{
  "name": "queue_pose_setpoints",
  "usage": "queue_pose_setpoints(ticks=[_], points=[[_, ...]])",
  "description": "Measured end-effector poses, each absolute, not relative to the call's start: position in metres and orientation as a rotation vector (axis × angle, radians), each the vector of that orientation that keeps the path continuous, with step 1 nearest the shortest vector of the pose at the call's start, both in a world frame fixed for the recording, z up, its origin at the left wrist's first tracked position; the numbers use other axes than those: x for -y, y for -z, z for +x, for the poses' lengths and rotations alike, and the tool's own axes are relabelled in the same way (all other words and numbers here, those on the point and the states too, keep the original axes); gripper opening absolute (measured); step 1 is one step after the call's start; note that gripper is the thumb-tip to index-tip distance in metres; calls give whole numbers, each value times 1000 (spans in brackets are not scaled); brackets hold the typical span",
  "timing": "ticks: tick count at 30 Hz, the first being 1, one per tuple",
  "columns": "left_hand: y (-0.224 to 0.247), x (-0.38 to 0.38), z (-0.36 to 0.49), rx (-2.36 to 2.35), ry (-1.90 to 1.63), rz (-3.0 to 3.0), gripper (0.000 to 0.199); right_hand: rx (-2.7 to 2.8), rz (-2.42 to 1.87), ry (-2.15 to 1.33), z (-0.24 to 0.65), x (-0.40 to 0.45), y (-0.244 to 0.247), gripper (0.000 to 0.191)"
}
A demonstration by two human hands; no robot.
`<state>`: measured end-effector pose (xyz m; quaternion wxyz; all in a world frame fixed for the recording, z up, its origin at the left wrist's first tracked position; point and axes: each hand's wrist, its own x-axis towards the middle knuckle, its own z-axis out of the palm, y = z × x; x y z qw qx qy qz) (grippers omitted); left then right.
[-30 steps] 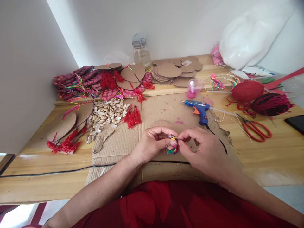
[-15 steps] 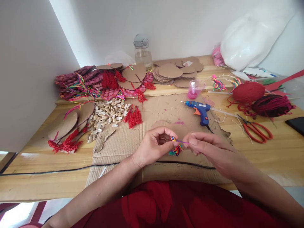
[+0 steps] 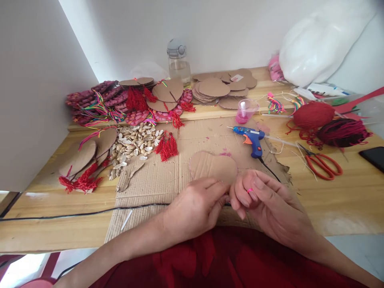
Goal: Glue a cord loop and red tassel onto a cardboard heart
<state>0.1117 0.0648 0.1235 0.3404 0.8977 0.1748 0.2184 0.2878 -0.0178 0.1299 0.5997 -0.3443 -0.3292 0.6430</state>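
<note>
Low over the cardboard sheet, my left hand (image 3: pixel 195 206) is closed in a pinch with its back toward me. Its fingers hide the colourful cord tassel they gripped a moment earlier. My right hand (image 3: pixel 270 204) is almost touching it, fingers curled, with a short bit of bright pink cord (image 3: pixel 250 191) showing between thumb and fingers. Just beyond both hands lies a heart-shaped cardboard piece (image 3: pixel 214 166), its near edge covered by my left hand. A blue glue gun (image 3: pixel 254 142) with an orange trigger rests farther back to the right.
Peanut shells (image 3: pixel 136 142) and red tassels (image 3: pixel 167 147) lie left of centre. Orange-handled scissors (image 3: pixel 324 165), a red yarn ball (image 3: pixel 313 115) and a phone (image 3: pixel 373 159) are on the right. A black cable (image 3: pixel 90 212) crosses the front. Behind stand a bottle (image 3: pixel 179 64) and cardboard cutouts (image 3: pixel 214 87).
Both hands have come closer together and nearer my body, and the right has turned palm up. The colourful tassel and purple strand are now hidden; pink cord shows. More of the cardboard heart is uncovered.
</note>
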Motion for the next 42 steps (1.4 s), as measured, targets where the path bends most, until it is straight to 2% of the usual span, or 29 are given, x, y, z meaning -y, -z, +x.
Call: queue_pose_setpoints(ticks=[5,10,15,17,19,21,25,28,32,36,42], points=[[-129,-44,100,-254,-557,2563,22,841,-862,-1714,284,36,-136,37],[-123,-25,79,-64,-481,2463,17,1136,-1257,-1823,275,52,-143,39],[-130,-19,48,-341,-519,2139,19,794,-1398,-1702,293,70,-136,45],[-132,-22,45,-302,-515,2000,13,722,-1338,-1711,301,71,-135,45],[-132,-29,49,-340,-581,1915,18,733,-1243,-1722,304,66,-137,44],[-130,-36,58,-485,-668,1845,19,772,-1203,-1649,304,56,-141,41],[-124,-43,74,-653,-700,1656,13,1017,-1368,-1344,298,36,-150,20],[-117,-44,81,-665,-702,1472,6,1298,-1500,-1268,288,26,-146,23],[-106,-50,83,-725,-693,1344,10,1398,-1560,-1215,280,16,-133,22],[-98,-55,84,-871,-684,1652,12,1254,-1520,-1074,290,11,-125,20],[-100,-61,110,-625,-552,2392,19,955,-1421,-1145,301,13,-119,20]])
